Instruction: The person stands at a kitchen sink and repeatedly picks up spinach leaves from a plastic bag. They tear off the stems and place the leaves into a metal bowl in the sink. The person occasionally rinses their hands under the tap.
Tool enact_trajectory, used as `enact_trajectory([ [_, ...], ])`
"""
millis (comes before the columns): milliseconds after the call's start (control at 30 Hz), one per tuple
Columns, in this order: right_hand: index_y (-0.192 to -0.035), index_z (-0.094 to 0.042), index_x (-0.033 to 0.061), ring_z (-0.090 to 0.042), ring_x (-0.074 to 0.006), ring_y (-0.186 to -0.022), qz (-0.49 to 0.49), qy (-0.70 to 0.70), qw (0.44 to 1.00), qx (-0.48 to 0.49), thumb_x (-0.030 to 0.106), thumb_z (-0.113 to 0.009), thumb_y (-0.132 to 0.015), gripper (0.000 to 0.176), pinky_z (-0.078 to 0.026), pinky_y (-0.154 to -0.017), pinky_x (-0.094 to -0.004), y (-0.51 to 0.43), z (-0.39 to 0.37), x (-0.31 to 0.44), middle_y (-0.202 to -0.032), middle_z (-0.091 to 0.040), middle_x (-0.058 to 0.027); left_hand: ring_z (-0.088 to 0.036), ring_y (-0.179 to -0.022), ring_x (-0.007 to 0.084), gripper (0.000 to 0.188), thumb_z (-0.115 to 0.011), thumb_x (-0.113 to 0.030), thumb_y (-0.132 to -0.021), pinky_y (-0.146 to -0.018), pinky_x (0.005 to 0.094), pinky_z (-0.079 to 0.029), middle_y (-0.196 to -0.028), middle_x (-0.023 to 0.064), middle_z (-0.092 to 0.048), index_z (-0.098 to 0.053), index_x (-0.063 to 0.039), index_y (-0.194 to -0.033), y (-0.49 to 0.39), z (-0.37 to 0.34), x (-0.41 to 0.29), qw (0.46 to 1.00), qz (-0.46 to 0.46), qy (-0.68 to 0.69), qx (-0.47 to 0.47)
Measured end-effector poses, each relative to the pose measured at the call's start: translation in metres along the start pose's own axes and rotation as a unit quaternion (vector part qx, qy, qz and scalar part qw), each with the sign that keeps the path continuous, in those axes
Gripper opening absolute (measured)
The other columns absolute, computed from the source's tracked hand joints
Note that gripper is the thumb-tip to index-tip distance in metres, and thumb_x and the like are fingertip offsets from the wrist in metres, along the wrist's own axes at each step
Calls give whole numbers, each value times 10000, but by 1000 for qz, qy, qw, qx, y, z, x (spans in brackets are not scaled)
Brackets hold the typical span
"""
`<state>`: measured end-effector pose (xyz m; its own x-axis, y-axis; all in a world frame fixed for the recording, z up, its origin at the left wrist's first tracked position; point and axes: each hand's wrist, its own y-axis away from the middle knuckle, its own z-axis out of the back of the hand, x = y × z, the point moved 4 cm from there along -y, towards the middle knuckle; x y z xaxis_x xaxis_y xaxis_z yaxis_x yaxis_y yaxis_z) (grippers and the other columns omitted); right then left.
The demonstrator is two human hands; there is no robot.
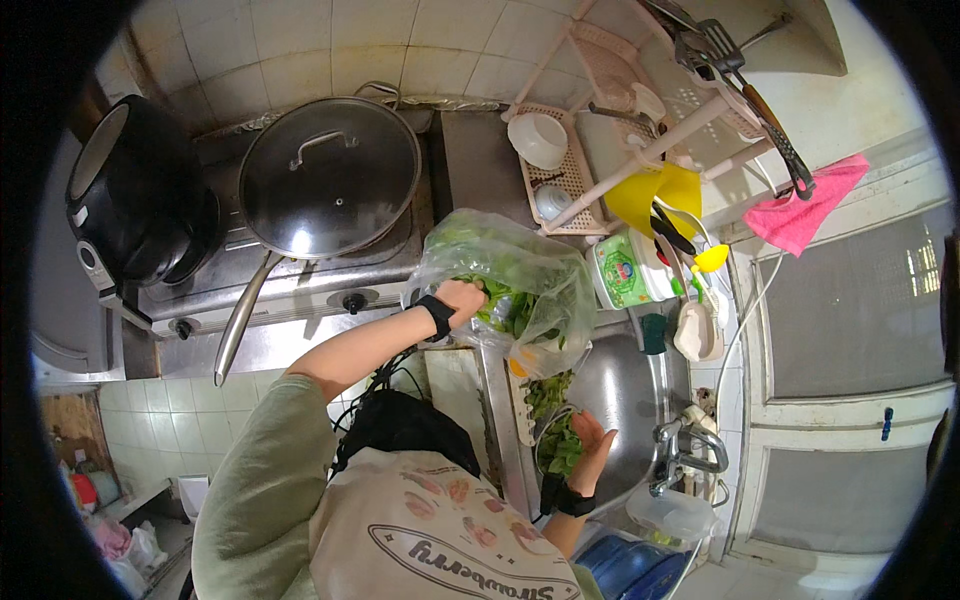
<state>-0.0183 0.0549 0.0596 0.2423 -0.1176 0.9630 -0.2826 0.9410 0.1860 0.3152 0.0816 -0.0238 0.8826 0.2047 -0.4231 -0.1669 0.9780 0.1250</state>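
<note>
My left hand point(461, 298) reaches into the mouth of a clear plastic bag point(499, 240) that holds green leafy vegetables point(517, 309). Its fingers are curled on some of the leaves. My right hand point(594, 439) is raised over the near left side of the stainless steel sink point(615, 367), fingers apart and nothing in the palm. Right beside it, more leafy greens point(559, 442) lie in the sink, next to a light-coloured perforated plastic rack or basket point(520, 397). A black band circles each wrist.
A lidded pan point(330, 176) stands on the gas stove, its long handle point(244, 319) jutting towards me. Left of it is a black air fryer point(139, 195). Behind the sink stand a white tub with a green label point(626, 270) and a dish rack point(562, 120); the faucet point(686, 446) is at right.
</note>
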Motion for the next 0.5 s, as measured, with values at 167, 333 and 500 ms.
enact_trajectory([
  [167,-1039,-566,-7,-531,-259,-1009,-4,-18,1000,-7,505,-216,-910,634,-344,-920,-375,7,1,-2,-1052,-582,-147,-587,-712,251,189,-633,-171,-734,-635,353,-465,-886,94,-590,-610,-55,-881,8,24,8,972,-17,210,-104],
  [333,-1049,-553,-23,-554,-256,-967,17,-28,999,16,460,-254,-921,582,-374,-889,-359,13,-4,2,-1017,-593,-152,-598,-723,141,227,-593,-171,-816,-604,273,-474,-854,66,-602,-565,-1,-964,15,45,-1,867,44,496,-13],
  [500,-1060,-538,-41,-562,-226,-934,59,29,996,62,351,-316,-934,467,-389,-867,-331,16,-24,22,-983,-599,-144,-623,-836,169,160,-548,-137,-851,-645,240,-512,-859,87,-590,-495,-1,-916,31,66,-32,711,26,700,66],
])
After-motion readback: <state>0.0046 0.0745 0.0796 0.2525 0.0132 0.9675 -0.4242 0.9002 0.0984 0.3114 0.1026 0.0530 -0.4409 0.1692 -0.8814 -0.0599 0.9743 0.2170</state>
